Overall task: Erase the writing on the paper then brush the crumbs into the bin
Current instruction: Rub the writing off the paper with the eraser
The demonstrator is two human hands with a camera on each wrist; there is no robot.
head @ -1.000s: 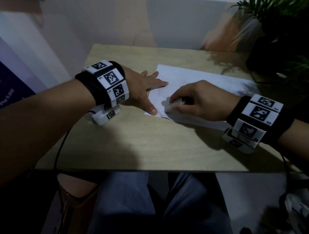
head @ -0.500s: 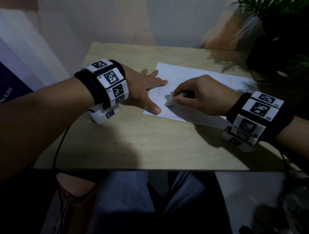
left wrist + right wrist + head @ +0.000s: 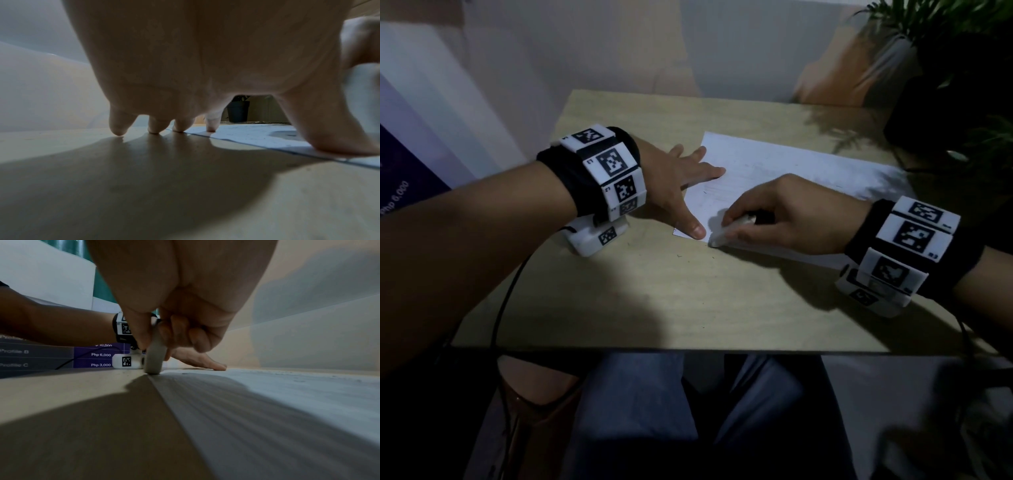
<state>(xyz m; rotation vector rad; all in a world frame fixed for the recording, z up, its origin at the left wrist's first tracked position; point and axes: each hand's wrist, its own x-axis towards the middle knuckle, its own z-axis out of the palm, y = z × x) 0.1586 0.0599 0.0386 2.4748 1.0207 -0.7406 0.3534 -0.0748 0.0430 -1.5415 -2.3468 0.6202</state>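
Your left hand (image 3: pixel 681 178) lies flat with fingers spread and straight, pinning the left edge of the paper (image 3: pixel 791 171) to the wooden table (image 3: pixel 654 291). Thumb tip sits on the near left corner of the sheet; in the left wrist view the index fingertip (image 3: pixel 211 128) presses on the paper (image 3: pixel 257 134), the other fingertips land on bare table (image 3: pixel 144 186) just beside the edge.

Your right hand (image 3: pixel 787 216) is curled around a white eraser (image 3: pixel 726 233), pinched between thumb and fingers. In the right wrist view the eraser (image 3: pixel 155 360) stands nearly upright, its lower end touching down right at the near edge of the paper (image 3: pixel 287 402), where sheet meets table (image 3: pixel 61 410). Right hand (image 3: pixel 185 305) grips it from above; the left hand (image 3: pixel 197 361) shows flat behind it.

Paper lies flat on the table, faint pencil lines visible across it, a few dark crumbs on the sheet and on the wood near your thumb. The two hands are close, not touching.

Potted plant (image 3: pixel 955 68) at the far right corner, its dark pot (image 3: pixel 238 111) seen under your left palm. Purple price board (image 3: pixel 100 355) off the left side. Bin not identifiable in any view.
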